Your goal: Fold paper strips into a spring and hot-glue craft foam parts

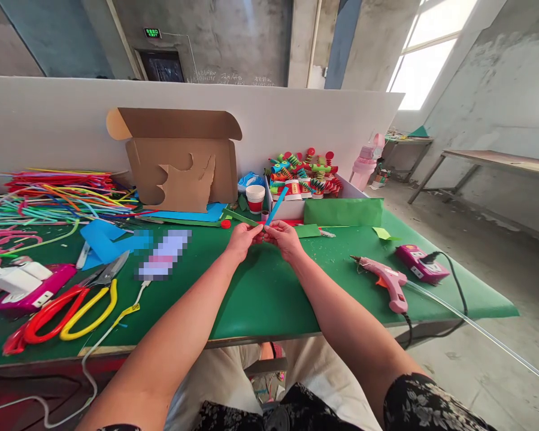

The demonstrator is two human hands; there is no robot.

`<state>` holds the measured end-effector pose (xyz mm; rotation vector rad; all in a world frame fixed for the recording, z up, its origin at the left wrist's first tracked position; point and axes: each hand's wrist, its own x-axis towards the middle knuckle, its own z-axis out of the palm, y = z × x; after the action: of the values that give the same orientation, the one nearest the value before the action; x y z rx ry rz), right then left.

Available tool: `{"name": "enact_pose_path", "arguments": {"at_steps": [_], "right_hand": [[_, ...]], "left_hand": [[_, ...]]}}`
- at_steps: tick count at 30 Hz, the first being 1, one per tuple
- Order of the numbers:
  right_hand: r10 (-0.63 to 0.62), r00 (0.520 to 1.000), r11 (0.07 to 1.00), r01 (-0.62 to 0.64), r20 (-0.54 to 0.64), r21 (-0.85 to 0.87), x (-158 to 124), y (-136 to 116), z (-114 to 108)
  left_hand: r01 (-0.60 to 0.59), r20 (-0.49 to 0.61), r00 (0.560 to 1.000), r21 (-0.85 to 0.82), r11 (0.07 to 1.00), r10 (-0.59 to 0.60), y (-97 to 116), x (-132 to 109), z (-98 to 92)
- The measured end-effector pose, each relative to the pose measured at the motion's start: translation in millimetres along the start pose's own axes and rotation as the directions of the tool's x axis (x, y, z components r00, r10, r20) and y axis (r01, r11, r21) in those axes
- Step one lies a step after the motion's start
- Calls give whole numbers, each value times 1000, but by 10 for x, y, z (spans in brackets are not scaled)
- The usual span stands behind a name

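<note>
My left hand [242,238] and my right hand [284,237] meet over the middle of the green table [269,293], fingers pinched together. Between them they hold paper strips: a green strip [241,218] runs out to the left from my left fingers, and a blue strip [277,206] slants up to the right from the pinch. Both hands are closed on the joint where the strips cross.
A pink glue gun [386,280] and a pink box [421,263] lie at right with cables. Scissors [72,305] lie at left near blue paper scraps [101,239] and coloured pipe cleaners [49,194]. An open cardboard box [179,155], paper cups [255,197] and a tray of finished crafts [305,170] stand behind.
</note>
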<state>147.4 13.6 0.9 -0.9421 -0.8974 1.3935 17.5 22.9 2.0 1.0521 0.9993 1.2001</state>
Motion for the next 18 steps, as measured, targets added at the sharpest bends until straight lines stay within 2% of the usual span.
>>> {"name": "enact_pose_path", "arguments": {"at_steps": [4, 8, 18], "right_hand": [[15, 1000, 1000, -15, -13, 6, -10, -16, 6], [24, 999, 1000, -24, 41, -4, -32, -30, 13], [-37, 998, 999, 38, 46, -26, -14, -12, 9]], "left_hand": [[3, -29, 1000, 6, 1000, -2, -6, -1, 7], [1, -43, 999, 24, 1000, 0, -1, 6, -3], [-75, -36, 996, 28, 997, 76, 35, -32, 19]]}}
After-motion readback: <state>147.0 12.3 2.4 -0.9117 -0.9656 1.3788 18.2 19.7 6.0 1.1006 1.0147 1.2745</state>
